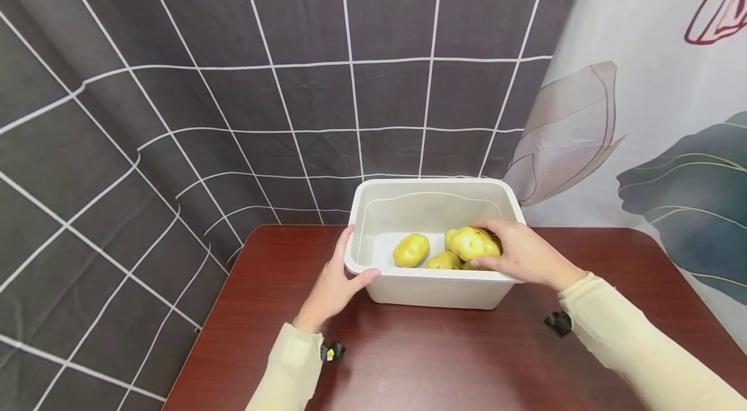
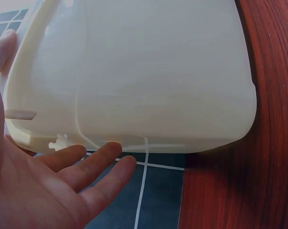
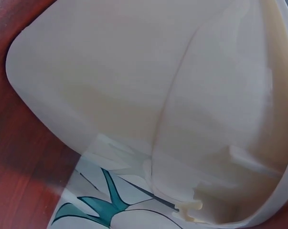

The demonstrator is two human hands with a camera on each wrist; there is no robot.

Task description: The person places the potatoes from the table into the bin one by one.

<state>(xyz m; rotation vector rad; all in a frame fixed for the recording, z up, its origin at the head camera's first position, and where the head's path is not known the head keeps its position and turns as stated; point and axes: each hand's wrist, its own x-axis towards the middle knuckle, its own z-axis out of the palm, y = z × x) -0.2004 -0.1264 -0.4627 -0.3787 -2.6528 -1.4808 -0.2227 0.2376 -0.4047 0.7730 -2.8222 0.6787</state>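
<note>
A white plastic bin [image 1: 432,291] stands on the table with several yellow potatoes inside. One potato [image 1: 411,250] lies apart on the bin floor, left of the cluster. My left hand [image 1: 334,284] rests at the bin's front left corner, thumb on the front rim. In the left wrist view, its fingers [image 2: 103,164] are spread and loosely extended beside the end wall. My right hand [image 1: 522,252] reaches over the right rim and grips an upper potato [image 1: 469,244] between thumb and fingers. Another potato [image 1: 443,260] lies below it. The right wrist view shows the bin's outer wall [image 3: 110,86], not the hand.
The reddish-brown wooden table [image 1: 420,359] extends in front of the bin and to both sides. A dark grid-patterned curtain [image 1: 309,100] hangs directly behind, and a white leaf-patterned curtain [image 1: 642,93] hangs at the right. A small black device [image 1: 558,323] sits at each wrist.
</note>
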